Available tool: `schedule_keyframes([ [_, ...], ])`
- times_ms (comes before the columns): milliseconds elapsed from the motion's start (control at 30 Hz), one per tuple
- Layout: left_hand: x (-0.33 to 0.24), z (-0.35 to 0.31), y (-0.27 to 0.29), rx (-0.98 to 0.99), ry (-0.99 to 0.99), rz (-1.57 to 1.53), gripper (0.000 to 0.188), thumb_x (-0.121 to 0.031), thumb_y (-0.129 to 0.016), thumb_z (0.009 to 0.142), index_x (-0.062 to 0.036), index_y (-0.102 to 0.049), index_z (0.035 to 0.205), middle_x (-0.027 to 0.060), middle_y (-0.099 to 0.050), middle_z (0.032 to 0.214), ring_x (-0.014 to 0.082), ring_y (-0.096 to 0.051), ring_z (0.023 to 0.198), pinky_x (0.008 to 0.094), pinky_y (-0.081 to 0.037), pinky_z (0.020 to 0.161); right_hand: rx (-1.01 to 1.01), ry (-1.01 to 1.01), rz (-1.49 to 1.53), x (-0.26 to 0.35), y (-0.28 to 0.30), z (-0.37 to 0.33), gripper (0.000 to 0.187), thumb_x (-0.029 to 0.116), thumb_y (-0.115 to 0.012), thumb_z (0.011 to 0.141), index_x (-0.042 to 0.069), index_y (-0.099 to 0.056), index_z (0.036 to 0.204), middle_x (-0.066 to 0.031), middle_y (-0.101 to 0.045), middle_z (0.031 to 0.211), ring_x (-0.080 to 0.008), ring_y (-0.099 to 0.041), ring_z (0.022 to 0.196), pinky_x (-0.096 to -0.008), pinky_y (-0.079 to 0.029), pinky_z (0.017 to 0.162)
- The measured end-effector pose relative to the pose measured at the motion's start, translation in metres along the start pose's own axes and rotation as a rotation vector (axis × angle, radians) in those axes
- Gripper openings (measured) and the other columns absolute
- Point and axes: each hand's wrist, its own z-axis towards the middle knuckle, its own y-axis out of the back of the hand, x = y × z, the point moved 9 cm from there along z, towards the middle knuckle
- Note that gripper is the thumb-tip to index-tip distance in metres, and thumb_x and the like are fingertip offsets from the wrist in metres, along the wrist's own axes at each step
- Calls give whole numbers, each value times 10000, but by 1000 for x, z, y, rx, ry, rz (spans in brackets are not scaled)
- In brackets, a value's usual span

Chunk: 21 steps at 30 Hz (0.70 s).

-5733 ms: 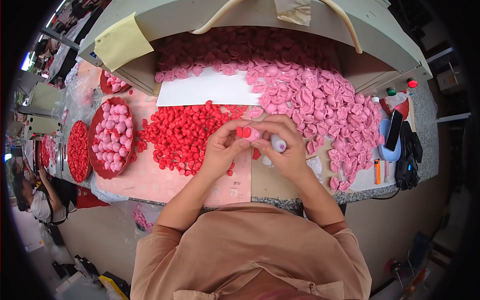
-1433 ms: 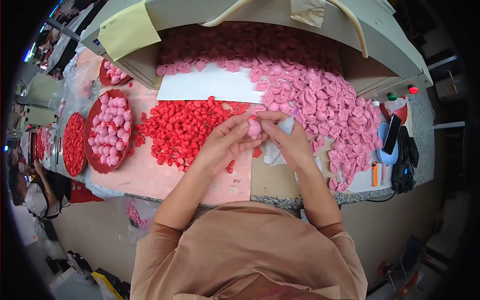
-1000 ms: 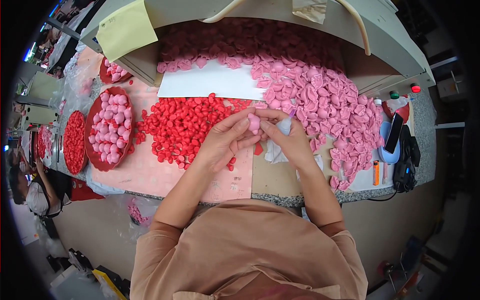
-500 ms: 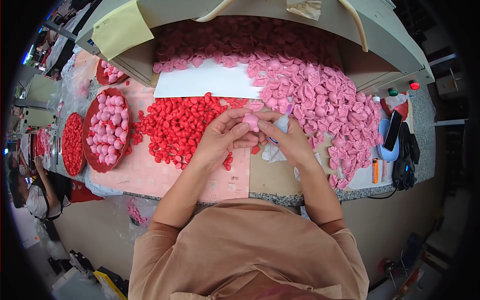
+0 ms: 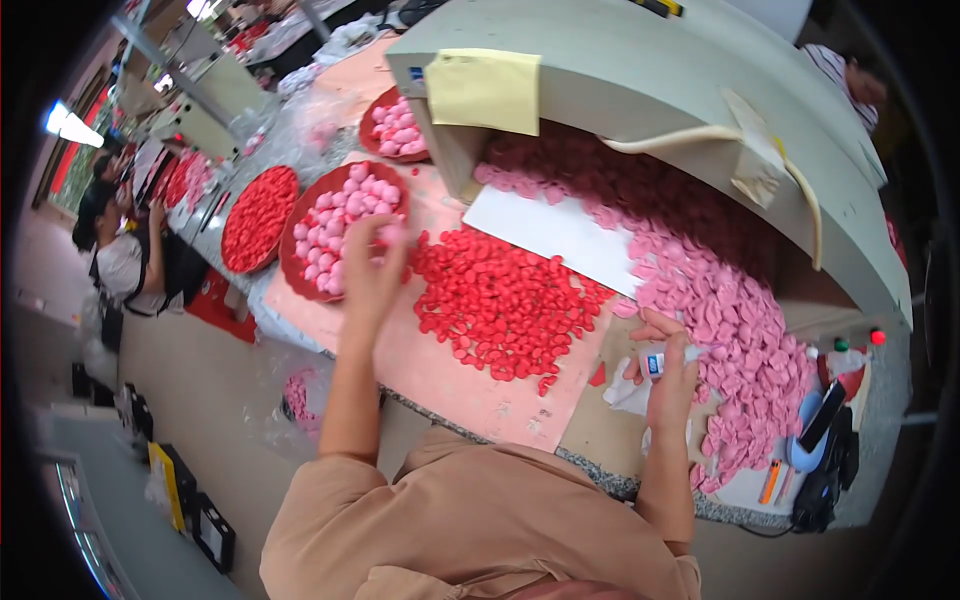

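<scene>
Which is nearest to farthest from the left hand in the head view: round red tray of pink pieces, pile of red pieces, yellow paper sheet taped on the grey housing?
From the left hand:
1. Round red tray of pink pieces: directly under the fingers, at the table's left.
2. Pile of red pieces: just right of the hand, mid-table.
3. Yellow paper sheet: farthest, up on the grey housing.

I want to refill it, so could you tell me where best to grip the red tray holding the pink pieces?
Grip the red tray by its raised rim on the near, bare side, coming from the table edge; its middle is piled with pink pieces, and the left hand hovers over its right side.
</scene>
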Motion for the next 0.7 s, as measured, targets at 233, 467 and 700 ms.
schedule_keyframes([
  [233, -28, 8, -16, 77, -187, 101, 345, -103, -641, 805, -20, -549, 1127, 139, -564, 1107, 272, -536, 1013, 372, -407, 887, -38, 33, 88, 0, 6, 6, 353, 292, -389, 964, 4, -498, 1137, -43, -584, 861, -49, -476, 519, -168, -352, 439],
  [467, -130, 6, -193, 479, -669, -80, 365, -147, -613, 822, -80, -567, 1178, 139, -591, 1108, 290, -549, 1002, 371, -436, 883, 8, 162, -8, 7, 0, -6, 344, 269, -454, 943, 2, -483, 1158, -29, -569, 864, -43, -456, 509, -176, -371, 450],
  [700, -138, -15, -256, 618, -924, 251, 293, -151, -605, 752, -87, -629, 1036, 93, -605, 905, 281, -568, 886, 405, -452, 787, 28, 141, -93, -1, 0, -4, 276, 166, -533, 906, -21, -511, 1107, -29, -578, 834, -52, -492, 592, -184, -415, 526],
])
